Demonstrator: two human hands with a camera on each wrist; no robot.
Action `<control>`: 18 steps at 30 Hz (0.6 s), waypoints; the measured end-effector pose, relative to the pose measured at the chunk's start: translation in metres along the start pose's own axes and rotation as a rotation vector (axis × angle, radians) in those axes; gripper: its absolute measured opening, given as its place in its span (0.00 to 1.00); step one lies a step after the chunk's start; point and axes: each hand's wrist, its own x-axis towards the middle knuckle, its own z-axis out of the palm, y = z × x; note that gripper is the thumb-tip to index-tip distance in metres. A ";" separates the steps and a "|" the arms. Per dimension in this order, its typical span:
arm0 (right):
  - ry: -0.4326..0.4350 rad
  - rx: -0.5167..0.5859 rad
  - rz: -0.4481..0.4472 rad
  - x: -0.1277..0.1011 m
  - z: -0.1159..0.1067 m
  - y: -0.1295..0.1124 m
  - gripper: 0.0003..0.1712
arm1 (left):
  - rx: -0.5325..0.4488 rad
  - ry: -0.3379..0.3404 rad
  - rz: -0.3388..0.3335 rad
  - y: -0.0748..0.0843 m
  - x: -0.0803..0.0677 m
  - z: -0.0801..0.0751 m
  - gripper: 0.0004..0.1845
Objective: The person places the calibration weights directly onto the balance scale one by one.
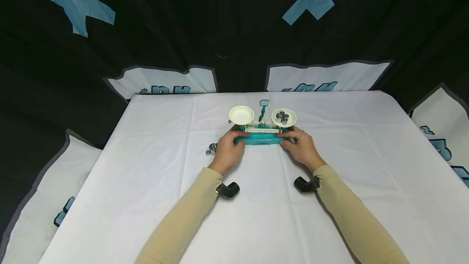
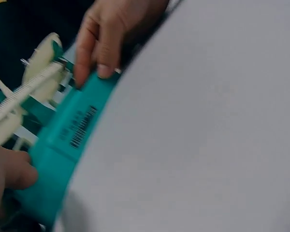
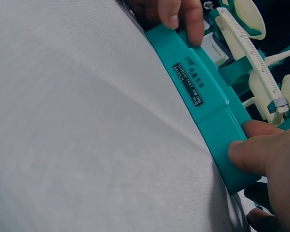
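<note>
A teal balance scale (image 1: 261, 138) with two cream pans stands at the middle of the white table. Its left pan (image 1: 241, 114) is bare; its right pan (image 1: 283, 117) carries several small metal weights (image 1: 281, 117). My left hand (image 1: 236, 138) grips the left end of the scale's base, and my right hand (image 1: 289, 137) grips the right end. In the left wrist view the base (image 2: 67, 140) runs between my left hand (image 2: 7, 176) and my right hand (image 2: 104, 43). The right wrist view shows the base (image 3: 203, 101), the graduated beam (image 3: 251, 53), my right hand (image 3: 263, 157) and my left hand (image 3: 181, 17).
A few loose metal weights (image 1: 211, 149) lie on the white tablecloth (image 1: 154, 182) just left of my left hand. Black drapes with blue tape patches hang behind the table. The table edges run near the far side and both flanks.
</note>
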 end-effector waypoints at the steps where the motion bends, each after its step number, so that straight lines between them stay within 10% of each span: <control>1: -0.001 -0.003 -0.001 0.000 0.000 0.000 0.15 | -0.007 -0.014 -0.010 0.001 0.000 -0.002 0.15; 18: 0.011 0.003 -0.007 0.000 0.000 0.000 0.15 | -0.002 -0.205 -0.164 0.018 0.000 -0.040 0.20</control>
